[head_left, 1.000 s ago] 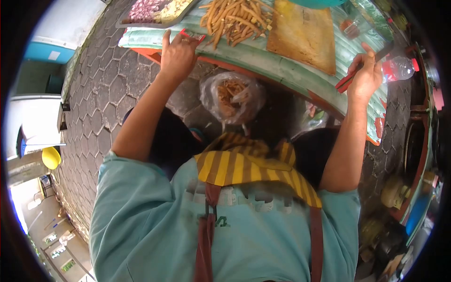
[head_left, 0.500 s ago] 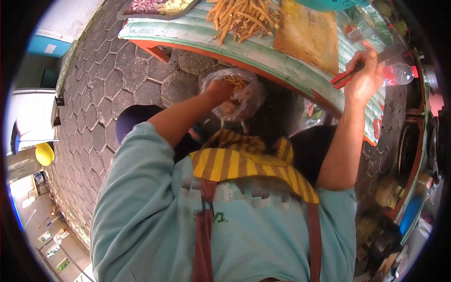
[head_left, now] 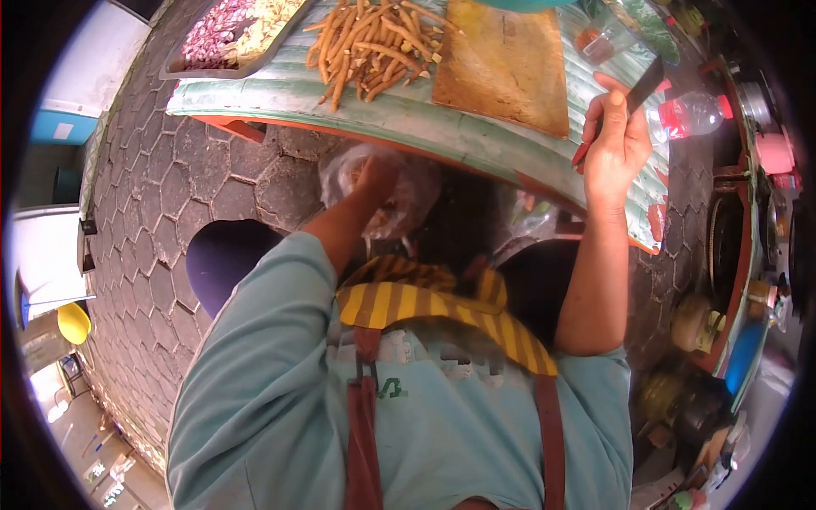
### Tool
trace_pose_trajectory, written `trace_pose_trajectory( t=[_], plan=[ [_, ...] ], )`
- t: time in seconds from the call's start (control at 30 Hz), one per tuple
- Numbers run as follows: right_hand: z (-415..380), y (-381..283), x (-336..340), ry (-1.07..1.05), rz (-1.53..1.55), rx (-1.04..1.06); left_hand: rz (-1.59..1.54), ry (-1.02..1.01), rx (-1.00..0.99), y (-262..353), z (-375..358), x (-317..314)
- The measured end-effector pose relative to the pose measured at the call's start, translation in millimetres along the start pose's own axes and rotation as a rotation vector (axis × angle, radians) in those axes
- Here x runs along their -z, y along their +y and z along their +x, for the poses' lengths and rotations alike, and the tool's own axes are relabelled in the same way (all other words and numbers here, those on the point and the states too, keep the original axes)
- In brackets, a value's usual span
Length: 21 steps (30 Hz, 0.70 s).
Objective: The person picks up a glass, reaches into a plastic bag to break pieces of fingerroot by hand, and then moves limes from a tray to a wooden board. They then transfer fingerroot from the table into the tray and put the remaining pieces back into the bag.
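My left hand [head_left: 379, 177] reaches down into a clear plastic bag [head_left: 418, 191] that hangs low in front of the table; its fingers are hidden inside. Raised over the table's right end, my right hand [head_left: 618, 143] is wrapped round a knife [head_left: 646, 85] with a red handle and dark blade, pointing up and to the right. A worn wooden cutting board [head_left: 501, 68] lies on the table to the left of this hand. Beside the board is a pile of long, thin brown roots [head_left: 370, 51].
The table [head_left: 374, 127] has a green-and-white striped top. At its left end sits a dark tray [head_left: 174, 70] of chopped purple and pale pieces. A clear plastic container [head_left: 605, 41] and a bottle with a red cap [head_left: 693, 116] are on the right. Another plastic bag [head_left: 529, 212] hangs below.
My left hand has gone deeper into the bag. My right hand still grips the knife, whose blade now points more upward. The view has shifted, so the table shows further left.
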State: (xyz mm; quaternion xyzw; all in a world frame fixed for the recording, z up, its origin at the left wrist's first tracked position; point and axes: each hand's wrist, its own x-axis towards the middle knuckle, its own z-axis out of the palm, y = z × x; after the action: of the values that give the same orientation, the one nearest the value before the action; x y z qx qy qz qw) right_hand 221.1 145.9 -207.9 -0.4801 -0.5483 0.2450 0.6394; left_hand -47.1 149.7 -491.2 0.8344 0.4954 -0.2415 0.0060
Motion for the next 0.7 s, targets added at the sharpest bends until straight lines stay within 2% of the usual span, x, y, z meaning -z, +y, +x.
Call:
trace_pose_trajectory(
  t=[0.1,0.17,0.2,0.27,0.3,0.37,0.47,0.5,0.6,0.7],
  plan=[
    [1.4,3.9,-0.1,-0.025,-0.031,0.039,-0.046,0.073,-0.107,-10.4,-13.2,3.9],
    [4.3,11.0,-0.6,-0.018,-0.084,0.087,-0.294,-0.002,-0.048,-9.2,-18.1,7.7],
    [5.0,12.6,-2.6,-0.029,-0.103,0.101,-0.286,-0.003,-0.068,-11.7,-17.7,11.8],
    [5.2,14.8,-3.3,-0.027,-0.154,0.105,-0.564,-0.108,-0.141,-17.9,-18.4,17.8],
    [6.8,15.5,-5.2,-0.032,-0.122,0.092,-0.566,-0.108,-0.168,-20.8,-20.5,20.1],
    [4.4,9.6,-6.0,-0.037,-0.096,0.077,-0.502,0.101,-0.205,-28.5,-31.6,24.8],
    [3.0,-1.3,-11.1,-0.049,-0.097,0.149,-0.584,0.167,-0.230,-27.1,-61.3,53.4],
    [1.6,-4.8,-14.7,-0.054,-0.075,0.160,-0.573,0.174,-0.208,-31.6,-63.5,55.2],
    [-10.6,-17.3,-28.9,-0.140,-0.031,0.023,-0.398,0.023,-0.053,-52.1,-79.6,56.8],
    [-33.0,-18.2,-50.8,-0.255,0.022,0.027,-0.476,-0.049,0.143,-77.5,-97.9,61.4]
  ],
)
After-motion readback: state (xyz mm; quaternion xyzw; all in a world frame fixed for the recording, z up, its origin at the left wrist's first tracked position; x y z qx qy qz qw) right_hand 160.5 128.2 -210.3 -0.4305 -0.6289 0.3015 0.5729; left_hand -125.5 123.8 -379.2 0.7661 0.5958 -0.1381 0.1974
